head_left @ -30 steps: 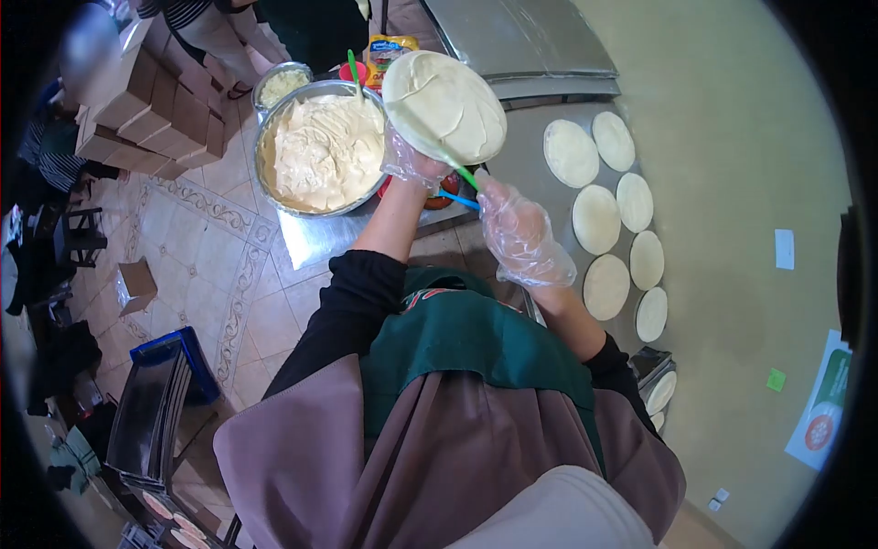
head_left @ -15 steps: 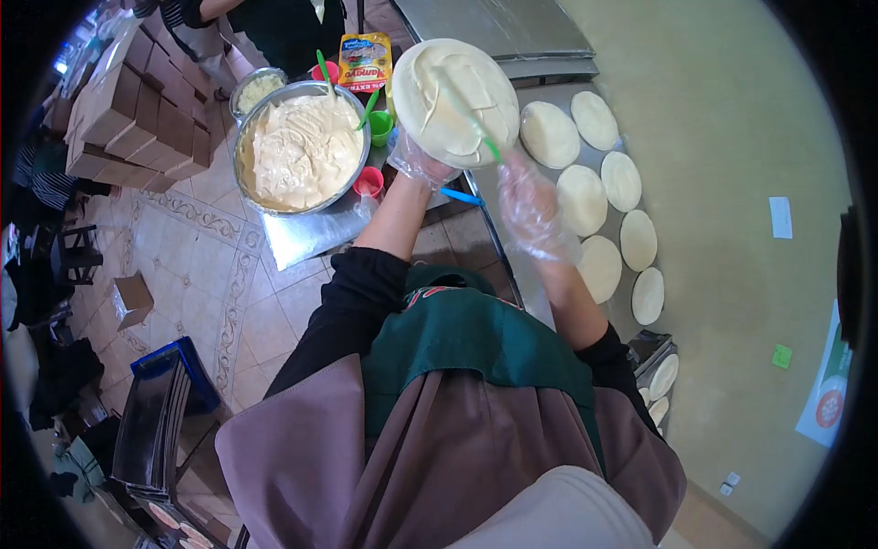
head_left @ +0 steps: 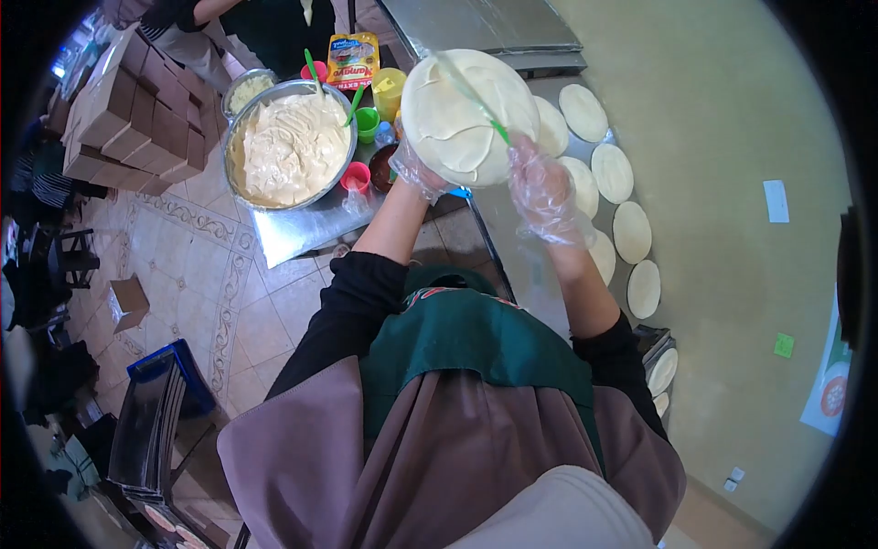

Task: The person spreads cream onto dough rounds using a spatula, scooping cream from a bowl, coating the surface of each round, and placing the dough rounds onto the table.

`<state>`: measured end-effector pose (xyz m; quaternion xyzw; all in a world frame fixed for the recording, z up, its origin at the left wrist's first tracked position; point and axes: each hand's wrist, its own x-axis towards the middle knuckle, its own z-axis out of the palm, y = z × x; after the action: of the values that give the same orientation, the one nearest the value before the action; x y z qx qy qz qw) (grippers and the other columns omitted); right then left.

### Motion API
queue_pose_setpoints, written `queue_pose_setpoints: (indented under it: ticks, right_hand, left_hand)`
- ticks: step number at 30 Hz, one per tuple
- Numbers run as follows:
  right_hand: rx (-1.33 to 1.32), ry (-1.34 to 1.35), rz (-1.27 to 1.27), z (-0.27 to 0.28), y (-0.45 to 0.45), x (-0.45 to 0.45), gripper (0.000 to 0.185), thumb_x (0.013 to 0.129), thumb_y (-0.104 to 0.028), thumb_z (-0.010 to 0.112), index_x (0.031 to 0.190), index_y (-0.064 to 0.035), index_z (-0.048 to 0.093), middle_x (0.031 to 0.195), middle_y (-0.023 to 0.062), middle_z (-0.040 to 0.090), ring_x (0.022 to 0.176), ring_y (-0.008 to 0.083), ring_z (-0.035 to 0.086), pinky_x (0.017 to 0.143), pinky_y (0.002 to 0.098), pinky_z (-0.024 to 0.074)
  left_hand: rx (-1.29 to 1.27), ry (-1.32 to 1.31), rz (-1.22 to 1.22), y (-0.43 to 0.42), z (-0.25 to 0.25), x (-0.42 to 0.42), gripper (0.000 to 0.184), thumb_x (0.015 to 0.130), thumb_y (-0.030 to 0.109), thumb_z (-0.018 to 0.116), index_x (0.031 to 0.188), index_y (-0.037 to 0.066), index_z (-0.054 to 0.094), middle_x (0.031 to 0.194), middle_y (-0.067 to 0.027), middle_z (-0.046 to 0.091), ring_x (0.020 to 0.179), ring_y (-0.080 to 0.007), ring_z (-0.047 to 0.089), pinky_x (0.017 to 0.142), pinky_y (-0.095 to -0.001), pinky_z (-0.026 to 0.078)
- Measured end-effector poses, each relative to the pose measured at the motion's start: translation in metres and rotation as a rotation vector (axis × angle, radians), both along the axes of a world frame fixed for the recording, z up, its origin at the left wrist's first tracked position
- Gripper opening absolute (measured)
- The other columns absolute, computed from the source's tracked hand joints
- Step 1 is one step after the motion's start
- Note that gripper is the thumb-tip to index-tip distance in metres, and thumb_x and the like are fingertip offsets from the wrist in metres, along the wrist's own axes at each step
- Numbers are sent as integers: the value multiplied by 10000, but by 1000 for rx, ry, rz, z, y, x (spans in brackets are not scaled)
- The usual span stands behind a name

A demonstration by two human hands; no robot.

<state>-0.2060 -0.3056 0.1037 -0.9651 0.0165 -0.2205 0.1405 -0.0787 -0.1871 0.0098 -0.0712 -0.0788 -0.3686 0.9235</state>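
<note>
My left hand [head_left: 419, 172], in a clear plastic glove, holds up a round flat dough disc [head_left: 468, 119] from below; its fingers are mostly hidden under it. Pale cream with curved ridges coats the top. My right hand [head_left: 541, 188], gloved too, is closed on the green handle of a spatula [head_left: 498, 128], whose blurred blade lies over the disc. Left of the disc stands a large metal bowl [head_left: 234, 174] of pale cream, with a green-handled utensil [head_left: 313, 69] in it.
Several dough discs [head_left: 632, 231] lie on the metal table [head_left: 535, 265] at the right. Cups, including a green one [head_left: 367, 124] and a red one [head_left: 356, 177], and a yellow-red packet [head_left: 353, 60] stand by the bowl. Cardboard boxes [head_left: 119, 101] and a co-worker [head_left: 279, 32] are beyond.
The held disc has shifted right in view, and the spatula has swept across its top, leaving the cream ridges changed. My right hand has moved up and right. The bowl appears further left.
</note>
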Motion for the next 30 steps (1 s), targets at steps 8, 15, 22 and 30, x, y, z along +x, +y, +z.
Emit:
queue_pose_setpoints:
  ticks: [8,15,22,30]
  right_hand:
    - [1,110,258,12,28,-38,179,885,-60,532,1039,-32,617,803,145,623,686,280,626,560,366,474]
    - [-25,-49,37,14,16,-4,225,862,-49,552,1078,-53,614,827,136,637,648,293,620,563,372,478]
    - [-56,174,195,35,71,-27,344,810,-6,589,1141,-103,595,847,130,626,653,304,612,553,381,473]
    - [227,16,25,25,80,-35,345,860,5,547,1192,-90,565,862,157,629,696,281,627,623,343,496]
  left_hand:
    - [18,-120,-115,19,3,0,541,952,457,359,1364,107,391,1351,-133,474,1199,-310,496,1005,-474,420]
    - [54,-20,-317,46,-1,20,545,942,456,394,1343,89,425,1338,-148,484,1186,-315,508,996,-485,423]
    - [230,-98,-193,71,2,36,528,945,445,389,1335,92,433,1306,-142,514,1167,-303,524,985,-476,437]
    - [142,-91,-118,109,30,64,505,951,425,375,1330,98,438,1299,-132,522,1160,-307,530,967,-486,455]
